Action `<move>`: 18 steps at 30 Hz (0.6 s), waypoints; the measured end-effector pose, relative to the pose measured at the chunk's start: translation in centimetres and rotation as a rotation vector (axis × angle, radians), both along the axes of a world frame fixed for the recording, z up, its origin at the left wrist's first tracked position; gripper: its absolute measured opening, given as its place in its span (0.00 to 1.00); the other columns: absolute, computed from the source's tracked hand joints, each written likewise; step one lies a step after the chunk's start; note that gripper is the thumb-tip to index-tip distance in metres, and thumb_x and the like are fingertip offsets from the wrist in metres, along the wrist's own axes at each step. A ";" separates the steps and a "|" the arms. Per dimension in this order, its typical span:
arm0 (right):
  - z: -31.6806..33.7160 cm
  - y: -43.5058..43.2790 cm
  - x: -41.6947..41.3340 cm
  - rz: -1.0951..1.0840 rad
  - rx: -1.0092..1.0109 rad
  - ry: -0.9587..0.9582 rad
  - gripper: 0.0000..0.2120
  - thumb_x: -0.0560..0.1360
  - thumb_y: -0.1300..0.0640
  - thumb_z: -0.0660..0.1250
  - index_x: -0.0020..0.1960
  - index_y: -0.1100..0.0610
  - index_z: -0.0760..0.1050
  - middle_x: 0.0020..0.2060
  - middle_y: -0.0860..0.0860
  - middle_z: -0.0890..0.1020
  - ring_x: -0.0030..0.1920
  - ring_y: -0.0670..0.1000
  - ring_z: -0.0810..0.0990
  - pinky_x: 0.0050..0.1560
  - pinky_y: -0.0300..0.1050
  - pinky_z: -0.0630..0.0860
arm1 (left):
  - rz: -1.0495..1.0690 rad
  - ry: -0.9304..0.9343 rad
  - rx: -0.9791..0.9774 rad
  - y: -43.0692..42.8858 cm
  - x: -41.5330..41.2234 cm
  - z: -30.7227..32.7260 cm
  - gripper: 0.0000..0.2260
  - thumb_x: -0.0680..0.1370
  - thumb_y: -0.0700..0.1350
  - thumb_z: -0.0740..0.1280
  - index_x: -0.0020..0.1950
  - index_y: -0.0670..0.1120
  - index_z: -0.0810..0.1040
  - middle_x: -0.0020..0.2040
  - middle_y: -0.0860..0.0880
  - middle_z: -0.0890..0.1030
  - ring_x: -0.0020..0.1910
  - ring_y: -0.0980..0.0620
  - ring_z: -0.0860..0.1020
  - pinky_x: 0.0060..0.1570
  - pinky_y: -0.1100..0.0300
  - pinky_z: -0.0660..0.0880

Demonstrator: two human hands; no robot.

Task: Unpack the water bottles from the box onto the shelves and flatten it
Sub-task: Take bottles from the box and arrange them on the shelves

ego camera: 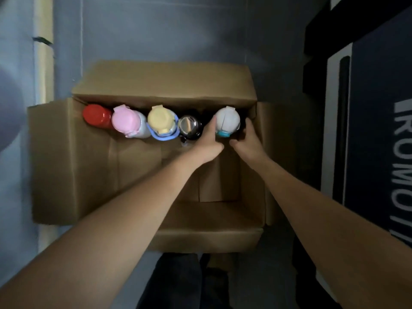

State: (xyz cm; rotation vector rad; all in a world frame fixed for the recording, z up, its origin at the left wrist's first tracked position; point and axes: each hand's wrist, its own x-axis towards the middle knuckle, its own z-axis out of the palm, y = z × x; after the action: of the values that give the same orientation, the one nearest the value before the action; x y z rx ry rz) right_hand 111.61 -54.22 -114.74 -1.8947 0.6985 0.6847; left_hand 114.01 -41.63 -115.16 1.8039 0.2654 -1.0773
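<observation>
An open cardboard box [73,170] stands on the floor with its flaps spread out. Several bottles stand in a row along its far wall: a red-capped bottle [97,116], a pink-lidded bottle [126,121], a yellow-lidded bottle [161,119] with a blue strap, a steel-capped black bottle [189,127] and a white-lidded bottle [227,120] with a teal button. My left hand [208,139] grips the left side of the white-lidded bottle. My right hand [247,139] holds its right side, fingers curled round it and partly hidden behind it.
A dark shelving unit with white lettering [379,130] rises on the right, close to the box. A pale vertical post [43,52] stands at the left. The person's dark trouser legs [185,284] are at the near edge of the box. The floor is grey-blue.
</observation>
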 end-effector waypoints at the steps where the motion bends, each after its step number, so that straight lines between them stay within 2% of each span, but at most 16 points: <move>1: -0.7 -0.1 0.2 0.005 0.008 -0.001 0.40 0.75 0.65 0.64 0.78 0.54 0.44 0.77 0.52 0.55 0.76 0.51 0.55 0.73 0.46 0.56 | -0.010 0.004 -0.007 -0.1 0.4 -0.7 0.38 0.76 0.32 0.60 0.78 0.53 0.43 0.78 0.50 0.52 0.76 0.50 0.53 0.71 0.58 0.59; 4: -2.7 0.1 0.5 0.020 0.038 -0.035 0.40 0.74 0.68 0.65 0.78 0.53 0.47 0.75 0.52 0.60 0.75 0.50 0.58 0.69 0.41 0.58 | -0.010 0.028 -0.015 -0.2 0.9 -2.8 0.39 0.75 0.31 0.59 0.78 0.55 0.43 0.78 0.50 0.52 0.76 0.49 0.53 0.73 0.51 0.60; 7: -4.2 0.5 0.8 -0.021 0.046 -0.042 0.42 0.72 0.68 0.67 0.78 0.54 0.47 0.74 0.53 0.61 0.74 0.51 0.59 0.73 0.48 0.61 | 0.095 0.037 -0.068 -0.2 1.1 -4.3 0.38 0.71 0.27 0.58 0.76 0.52 0.51 0.75 0.48 0.58 0.74 0.49 0.59 0.71 0.51 0.63; 9: -4.7 0.7 0.9 -0.046 0.052 -0.054 0.42 0.72 0.67 0.69 0.78 0.54 0.49 0.73 0.53 0.62 0.74 0.51 0.60 0.73 0.49 0.61 | 0.141 0.051 -0.098 0.0 1.1 -4.5 0.37 0.70 0.26 0.58 0.74 0.51 0.54 0.74 0.48 0.60 0.72 0.50 0.61 0.71 0.51 0.64; 12: -5.2 0.7 0.8 -0.106 0.043 -0.096 0.42 0.70 0.69 0.70 0.76 0.55 0.51 0.72 0.53 0.64 0.72 0.51 0.63 0.71 0.46 0.63 | 0.131 0.072 -0.116 0.0 0.5 -4.4 0.38 0.71 0.25 0.57 0.76 0.51 0.52 0.77 0.48 0.57 0.74 0.49 0.60 0.68 0.56 0.63; 16: -5.4 1.0 0.3 -0.137 0.052 -0.128 0.42 0.68 0.71 0.71 0.75 0.56 0.55 0.69 0.52 0.67 0.69 0.48 0.66 0.66 0.40 0.66 | 0.100 0.079 -0.106 0.5 -0.3 -3.9 0.39 0.72 0.25 0.56 0.78 0.52 0.50 0.77 0.49 0.58 0.74 0.51 0.61 0.71 0.51 0.65; 18: -5.3 1.0 -0.3 -0.156 0.069 -0.118 0.42 0.68 0.70 0.72 0.75 0.55 0.55 0.69 0.51 0.68 0.66 0.46 0.67 0.61 0.37 0.67 | 0.103 0.072 -0.106 0.7 -0.6 -3.6 0.38 0.72 0.26 0.56 0.78 0.51 0.51 0.76 0.48 0.60 0.73 0.51 0.62 0.70 0.52 0.65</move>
State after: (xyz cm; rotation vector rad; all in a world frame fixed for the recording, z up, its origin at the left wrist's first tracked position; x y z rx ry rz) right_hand 111.28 -53.20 -119.99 -1.7802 0.7295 0.4887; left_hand 113.44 -40.92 -118.78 1.6417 0.3347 -1.0648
